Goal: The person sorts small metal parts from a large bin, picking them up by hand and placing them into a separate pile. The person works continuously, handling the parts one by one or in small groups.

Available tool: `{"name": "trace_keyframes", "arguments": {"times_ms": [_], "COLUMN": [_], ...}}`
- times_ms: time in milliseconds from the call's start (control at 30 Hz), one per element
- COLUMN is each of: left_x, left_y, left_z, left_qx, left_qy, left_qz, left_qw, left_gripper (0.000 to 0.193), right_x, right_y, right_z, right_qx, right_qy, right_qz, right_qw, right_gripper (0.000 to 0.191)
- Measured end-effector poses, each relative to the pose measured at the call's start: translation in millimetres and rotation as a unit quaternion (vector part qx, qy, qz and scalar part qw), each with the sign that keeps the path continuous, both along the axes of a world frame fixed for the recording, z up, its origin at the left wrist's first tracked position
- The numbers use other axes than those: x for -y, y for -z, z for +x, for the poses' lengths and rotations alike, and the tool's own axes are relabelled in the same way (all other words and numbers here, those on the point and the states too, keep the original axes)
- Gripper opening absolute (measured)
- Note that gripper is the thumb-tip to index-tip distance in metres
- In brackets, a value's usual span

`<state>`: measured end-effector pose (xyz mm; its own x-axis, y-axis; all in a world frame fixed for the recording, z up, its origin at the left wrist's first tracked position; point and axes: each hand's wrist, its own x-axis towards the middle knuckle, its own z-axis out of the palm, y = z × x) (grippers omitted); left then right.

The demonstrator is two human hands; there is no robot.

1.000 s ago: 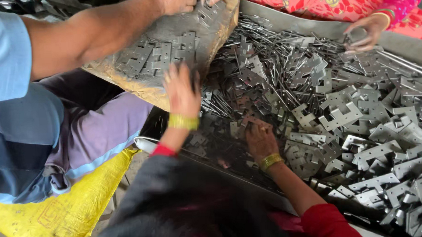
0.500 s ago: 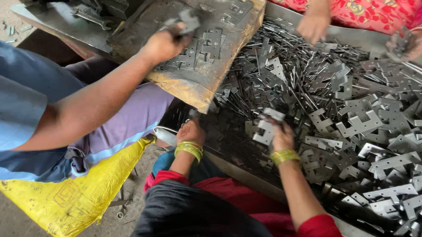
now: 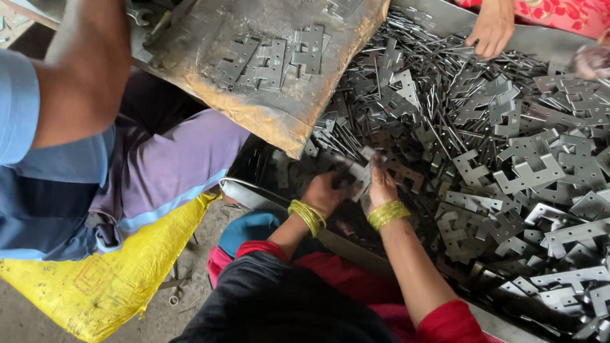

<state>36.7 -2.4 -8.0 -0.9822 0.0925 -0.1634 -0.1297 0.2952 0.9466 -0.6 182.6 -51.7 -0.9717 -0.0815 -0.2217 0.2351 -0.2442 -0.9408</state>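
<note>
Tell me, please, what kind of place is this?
Probably a small metal hardware workshop. A tray holds heaps of stamped metal plates, both hands hold such pieces, and more lie on a worn board.

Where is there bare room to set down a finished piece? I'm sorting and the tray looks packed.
The tray is crowded with metal plates and pins. Bare patches: the worn board above its row of plates, and the floor beside the yellow sack. Both hands hold a plate.
</note>
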Motion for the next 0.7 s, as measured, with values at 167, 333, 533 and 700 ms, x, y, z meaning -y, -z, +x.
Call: {"name": "trace_keyframes", "arguments": {"times_ms": [167,333,533,700], "left_x": [15.2,23.2,45.5,39.6], "left_y": [11.0,28.7,41.0,23.7], "left_z": [-35.6,-53.2,-21.3,-20.2], "left_qx": [0.094,0.139,0.075,0.044], "left_qy": [0.010,0.106,-0.046,-0.077], "left_qz": [0.054,-0.007,-0.314,-0.345], "left_qw": [0.994,0.985,0.945,0.934], "left_gripper": [0.032,0.032,0.042,0.028], "right_x": [-16.9,-15.4,6.3,-3.9], "right_y": [-23.4,-36.1,-26.4,-19.3], "right_z": [4.6,-15.1,-34.3,-16.9], "right_qx": [-0.411,-0.210,-0.195,-0.282], "right_qy": [0.046,-0.376,-0.267,-0.280], "right_qz": [0.427,0.607,0.522,0.610], "right_qw": [0.804,0.668,0.786,0.686], "right_gripper": [0.085,0.047,0.036,0.024]}}
